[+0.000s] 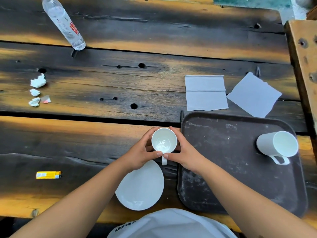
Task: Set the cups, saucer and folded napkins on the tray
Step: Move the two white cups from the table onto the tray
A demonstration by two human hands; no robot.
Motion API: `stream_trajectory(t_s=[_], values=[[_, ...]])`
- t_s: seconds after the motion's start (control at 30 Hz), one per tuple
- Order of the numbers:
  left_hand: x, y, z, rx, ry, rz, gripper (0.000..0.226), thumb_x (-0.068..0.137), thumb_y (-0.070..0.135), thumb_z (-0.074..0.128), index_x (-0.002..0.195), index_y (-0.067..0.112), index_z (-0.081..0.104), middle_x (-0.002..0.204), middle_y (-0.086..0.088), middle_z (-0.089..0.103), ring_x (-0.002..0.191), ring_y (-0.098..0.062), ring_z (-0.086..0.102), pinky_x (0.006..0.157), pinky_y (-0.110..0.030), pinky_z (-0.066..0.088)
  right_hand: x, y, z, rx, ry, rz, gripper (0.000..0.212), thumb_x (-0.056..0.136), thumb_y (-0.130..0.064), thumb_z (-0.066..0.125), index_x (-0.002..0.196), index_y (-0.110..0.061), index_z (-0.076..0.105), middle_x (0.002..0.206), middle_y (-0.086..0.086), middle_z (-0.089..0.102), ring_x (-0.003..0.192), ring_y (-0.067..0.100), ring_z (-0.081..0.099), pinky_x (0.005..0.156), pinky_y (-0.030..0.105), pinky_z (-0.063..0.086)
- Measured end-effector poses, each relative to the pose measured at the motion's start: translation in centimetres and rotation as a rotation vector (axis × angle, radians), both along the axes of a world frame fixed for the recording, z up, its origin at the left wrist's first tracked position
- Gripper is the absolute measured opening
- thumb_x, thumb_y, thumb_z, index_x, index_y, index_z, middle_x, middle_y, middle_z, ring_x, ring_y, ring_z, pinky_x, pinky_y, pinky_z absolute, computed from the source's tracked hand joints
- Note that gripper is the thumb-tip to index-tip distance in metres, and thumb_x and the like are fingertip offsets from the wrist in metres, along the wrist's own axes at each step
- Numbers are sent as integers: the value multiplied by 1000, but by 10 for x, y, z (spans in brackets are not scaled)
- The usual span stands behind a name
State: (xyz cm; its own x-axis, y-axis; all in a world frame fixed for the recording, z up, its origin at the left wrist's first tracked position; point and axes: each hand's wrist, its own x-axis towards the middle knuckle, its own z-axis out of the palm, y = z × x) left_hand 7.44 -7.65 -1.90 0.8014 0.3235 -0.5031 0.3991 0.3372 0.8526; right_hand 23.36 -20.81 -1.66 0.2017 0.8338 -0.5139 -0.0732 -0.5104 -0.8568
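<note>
A white cup (163, 141) stands upright just left of the dark tray (231, 169), its handle pointing toward me. My left hand (142, 152) and my right hand (183, 152) wrap around it from both sides. A white saucer (140, 188) lies on the table below the cup, near the front edge. A second white cup (277, 143) stands on the tray's far right part. Two flat white napkins lie on the table beyond the tray: one (205, 92) with a crease, one (254, 95) turned like a diamond.
A clear plastic bottle (64, 23) stands at the back left. Crumpled tissue scraps (37, 81) lie at the left, and a yellow lighter (48, 174) lies near the front left. A wooden post (303, 62) borders the table on the right.
</note>
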Motion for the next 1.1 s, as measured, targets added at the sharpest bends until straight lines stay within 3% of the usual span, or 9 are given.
stream_trajectory(t_s=[0.13,0.27,0.33,0.43,0.67,0.77,0.93,1.0,1.1], values=[[0,-11,13,29,8,1,79,88,1,69,149,30,29,136,11,49,122,-5,54,97,-29,50,-1,-9,10,15,-47,-9,93,84,-24,78,150,-44,15,141,-35,31,124,-23,35,92,1,34],[-2,-21,24,26,13,-2,78,89,8,70,148,38,29,131,14,50,114,-5,59,88,-26,53,-4,-18,18,37,-89,-12,87,80,-34,77,141,-57,19,150,-18,33,140,5,33,111,26,33],[-5,-26,28,35,13,-5,78,89,12,71,148,41,28,131,15,50,112,-3,60,84,-23,53,-5,-24,22,51,-66,-5,83,81,-32,77,136,-62,22,145,-24,36,136,3,37,108,24,39],[-9,-35,35,61,31,5,79,88,22,73,146,50,27,137,16,46,122,-13,54,87,-26,54,-6,-33,29,51,-34,-1,85,83,-28,78,136,-64,22,135,-37,38,131,1,44,96,15,45],[-14,-60,51,123,47,0,79,87,32,74,135,69,25,135,31,39,117,-3,52,76,-17,54,-10,-60,41,87,-85,-21,81,84,-31,78,141,-57,26,143,-28,39,134,11,44,111,35,41],[-12,-72,58,178,48,-8,77,86,38,73,133,73,23,136,31,38,118,-4,51,80,-17,53,-11,-71,47,93,-117,-28,80,84,-33,76,137,-64,26,138,-35,39,132,9,45,110,32,41],[-10,-92,62,247,45,-19,79,85,44,72,136,71,19,146,26,33,128,-10,45,104,-35,45,-9,-90,58,96,-124,-33,78,85,-31,76,127,-74,27,127,-47,42,127,-2,47,97,13,43],[-7,-100,66,269,38,-36,78,86,42,71,136,70,18,143,39,29,126,6,42,102,-22,43,-8,-97,59,109,-124,-50,76,83,-34,76,127,-74,29,133,-39,44,128,-1,46,100,16,43],[-1,-108,72,269,34,-77,72,92,30,68,134,67,22,121,58,34,110,29,41,83,0,39,-4,-109,59,119,-105,-72,75,78,-41,76,128,-72,30,142,-23,43,132,10,46,111,35,42]])
